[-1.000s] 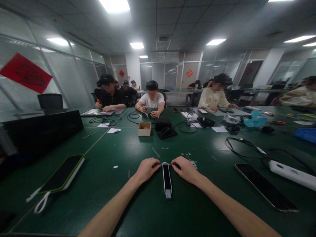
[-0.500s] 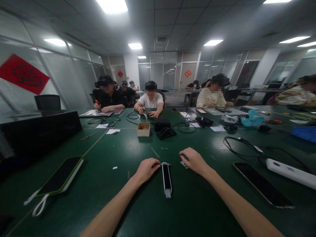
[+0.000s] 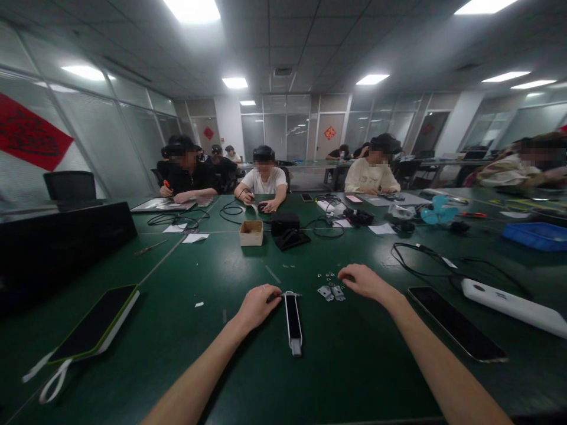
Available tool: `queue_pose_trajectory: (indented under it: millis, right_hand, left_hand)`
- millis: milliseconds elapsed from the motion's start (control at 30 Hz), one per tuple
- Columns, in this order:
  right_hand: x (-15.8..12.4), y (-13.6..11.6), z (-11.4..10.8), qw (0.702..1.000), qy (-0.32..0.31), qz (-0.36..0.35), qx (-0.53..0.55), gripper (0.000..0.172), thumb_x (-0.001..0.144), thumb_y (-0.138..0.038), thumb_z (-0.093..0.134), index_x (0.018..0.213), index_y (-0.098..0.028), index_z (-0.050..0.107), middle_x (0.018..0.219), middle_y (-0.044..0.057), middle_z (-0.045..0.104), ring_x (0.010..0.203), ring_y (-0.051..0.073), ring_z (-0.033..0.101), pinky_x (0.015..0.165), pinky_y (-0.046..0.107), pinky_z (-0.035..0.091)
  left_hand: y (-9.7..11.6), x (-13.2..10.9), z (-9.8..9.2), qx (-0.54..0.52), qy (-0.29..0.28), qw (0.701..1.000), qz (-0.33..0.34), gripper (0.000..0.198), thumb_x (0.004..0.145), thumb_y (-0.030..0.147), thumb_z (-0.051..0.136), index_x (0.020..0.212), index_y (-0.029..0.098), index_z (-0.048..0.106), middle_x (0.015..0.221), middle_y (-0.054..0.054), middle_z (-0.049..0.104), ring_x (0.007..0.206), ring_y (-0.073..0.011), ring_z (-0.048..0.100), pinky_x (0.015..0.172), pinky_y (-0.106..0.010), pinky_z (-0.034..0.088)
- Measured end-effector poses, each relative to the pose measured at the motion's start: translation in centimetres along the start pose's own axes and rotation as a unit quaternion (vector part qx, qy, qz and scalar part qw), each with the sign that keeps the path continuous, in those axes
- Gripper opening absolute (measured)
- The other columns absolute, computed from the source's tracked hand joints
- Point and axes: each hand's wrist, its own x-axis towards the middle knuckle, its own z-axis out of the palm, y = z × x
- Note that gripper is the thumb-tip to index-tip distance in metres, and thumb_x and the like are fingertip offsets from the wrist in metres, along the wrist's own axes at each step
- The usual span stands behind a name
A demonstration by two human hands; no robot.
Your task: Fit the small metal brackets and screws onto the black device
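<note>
On the green table lies a long, narrow device with a dark face, a white frame and a thin metal rod across its far end. My left hand is closed beside that rod, its fingers round a small dark piece at the rod's left end, mostly hidden. To the right, two metal brackets lie side by side, with several tiny rings or nuts just beyond them. Over the table at the right of these parts is my right hand, fingers loosely bent and thumb apart, with nothing visible in them.
A phone and a white power strip with a cable lie at right. At left is a green-edged tablet-like device. Farther off stand a small cardboard box, a blue tray and a small fan. Several people sit opposite.
My right hand has shifted right, off the metal brackets, and the brackets and small rings now show. My left hand stays by the rod. The whole view has turned slightly right.
</note>
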Motion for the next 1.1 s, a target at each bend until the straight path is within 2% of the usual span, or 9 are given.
queue_pose_trajectory:
  millis: [133, 267, 500, 700, 867, 1100]
  right_hand:
    - [-0.3, 0.0, 0.1, 0.999, -0.039, 0.013, 0.035, 0.020, 0.079, -0.024, 0.052, 0.090, -0.022, 0.069, 0.092, 0.005, 0.066, 0.080, 0.018, 0.061, 0.069, 0.026, 0.045]
    - [-0.2, 0.0, 0.2, 0.998, -0.050, 0.036, 0.028, 0.018, 0.078, -0.025, 0.052, 0.083, -0.020, 0.069, 0.086, 0.005, 0.067, 0.076, 0.017, 0.062, 0.066, 0.025, 0.044]
    - [0.3, -1.3, 0.4, 0.988, -0.091, 0.123, 0.028, 0.013, 0.073, -0.021, 0.056, 0.078, -0.018, 0.068, 0.080, 0.006, 0.068, 0.073, 0.016, 0.062, 0.061, 0.022, 0.040]
    - [0.5, -1.2, 0.7, 0.976, -0.132, 0.169, 0.044, 0.022, 0.071, -0.035, 0.059, 0.077, -0.016, 0.067, 0.078, 0.006, 0.067, 0.069, 0.015, 0.061, 0.055, 0.022, 0.038]
    - [0.3, -1.0, 0.7, 0.974, -0.133, 0.173, 0.053, 0.022, 0.072, -0.036, 0.057, 0.077, -0.017, 0.066, 0.079, 0.006, 0.067, 0.071, 0.016, 0.061, 0.055, 0.022, 0.038]
    - [0.2, -0.5, 0.8, 0.983, -0.100, 0.143, 0.060, 0.014, 0.071, -0.030, 0.058, 0.070, -0.017, 0.061, 0.075, 0.004, 0.064, 0.068, 0.015, 0.060, 0.054, 0.021, 0.037]
  left_hand:
    - [0.2, 0.0, -0.1, -0.007, -0.001, 1.000, 0.003, 0.016, 0.086, 0.024, 0.052, 0.097, 0.020, 0.063, 0.089, -0.001, 0.064, 0.076, -0.0153, 0.059, 0.067, -0.025, 0.045]
    - [0.3, 0.0, -0.1, -0.006, 0.000, 1.000, 0.002, 0.016, 0.086, 0.023, 0.053, 0.098, 0.020, 0.063, 0.089, -0.001, 0.064, 0.076, -0.0147, 0.059, 0.068, -0.024, 0.044]
    - [0.4, 0.0, -0.2, -0.002, -0.006, 1.000, -0.002, 0.017, 0.085, 0.022, 0.053, 0.098, 0.020, 0.063, 0.088, -0.001, 0.063, 0.076, -0.0154, 0.059, 0.067, -0.024, 0.045]
    - [0.9, 0.1, -0.5, 0.009, -0.026, 0.999, -0.019, 0.018, 0.084, 0.022, 0.052, 0.098, 0.020, 0.063, 0.089, -0.001, 0.064, 0.077, -0.0156, 0.059, 0.070, -0.025, 0.045]
    - [1.1, 0.0, -0.7, 0.001, -0.020, 1.000, -0.019, 0.018, 0.084, 0.021, 0.052, 0.098, 0.020, 0.063, 0.089, -0.002, 0.064, 0.079, -0.0164, 0.059, 0.071, -0.026, 0.046]
    - [0.5, -0.1, -0.2, -0.014, 0.009, 1.000, 0.001, 0.018, 0.082, 0.019, 0.051, 0.096, 0.019, 0.062, 0.087, -0.002, 0.064, 0.079, -0.0161, 0.060, 0.073, -0.027, 0.046]
